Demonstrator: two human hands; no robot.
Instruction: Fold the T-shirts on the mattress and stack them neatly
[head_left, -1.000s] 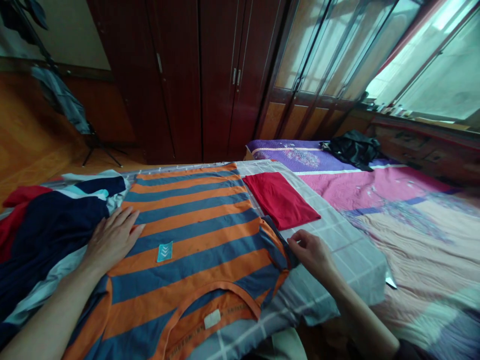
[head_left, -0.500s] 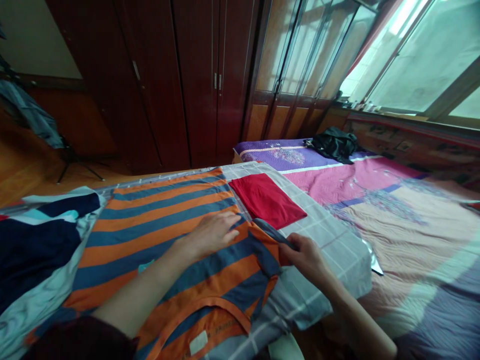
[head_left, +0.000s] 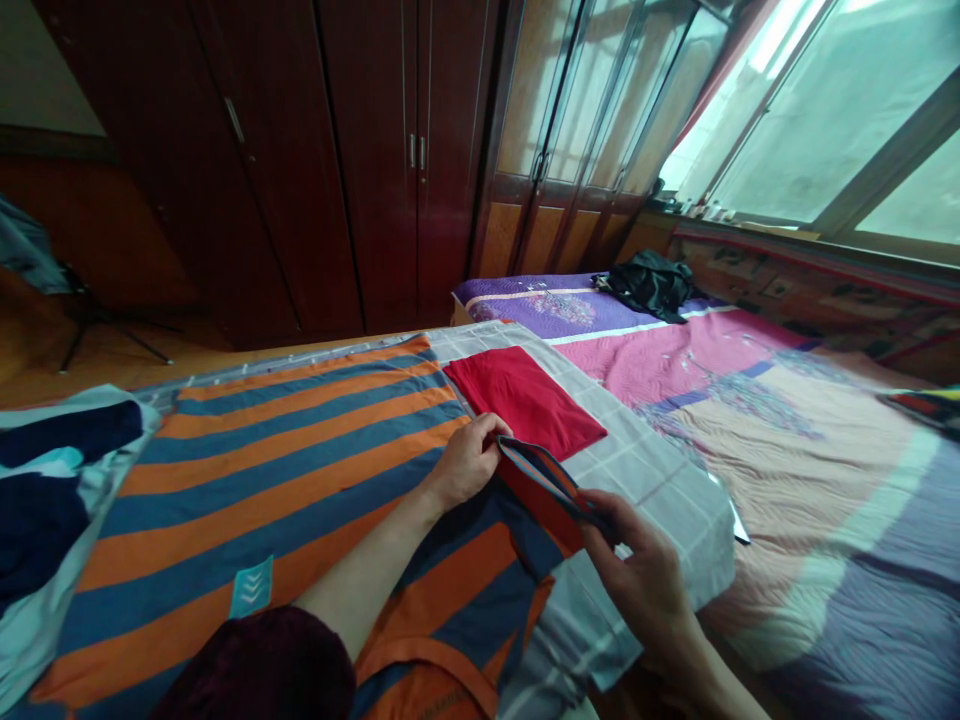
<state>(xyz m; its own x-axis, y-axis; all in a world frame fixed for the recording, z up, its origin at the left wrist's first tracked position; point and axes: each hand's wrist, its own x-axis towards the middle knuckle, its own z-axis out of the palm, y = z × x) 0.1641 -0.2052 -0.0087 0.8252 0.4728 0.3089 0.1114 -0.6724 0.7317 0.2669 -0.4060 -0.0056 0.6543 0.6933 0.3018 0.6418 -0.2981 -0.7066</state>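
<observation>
An orange and blue striped T-shirt (head_left: pixel 300 450) lies spread on a table with a grey checked cloth (head_left: pixel 667 500), its collar toward me. My left hand (head_left: pixel 469 465) is closed on one edge of the shirt's sleeve opening. My right hand (head_left: pixel 637 555) pinches the other end of that opening, so the sleeve is lifted and its hem gapes between my hands. Just beyond them lies a folded red cloth (head_left: pixel 529 400). A pale blue patch with arrow marks (head_left: pixel 252 587) shows on the shirt beside my left forearm.
White and navy clothing (head_left: pixel 67 470) lies at the table's left. To the right is a bed with a multicoloured quilt (head_left: pixel 787 480), a black garment (head_left: pixel 649 285) at its far end. Dark red wardrobes (head_left: pixel 375 180) stand behind, and a tripod stand (head_left: pixel 105 320) at far left.
My left hand has gone from hovering open over the shirt to gripping the sleeve edge. The sleeve hem is now raised and spread between both hands. The view has shifted slightly right.
</observation>
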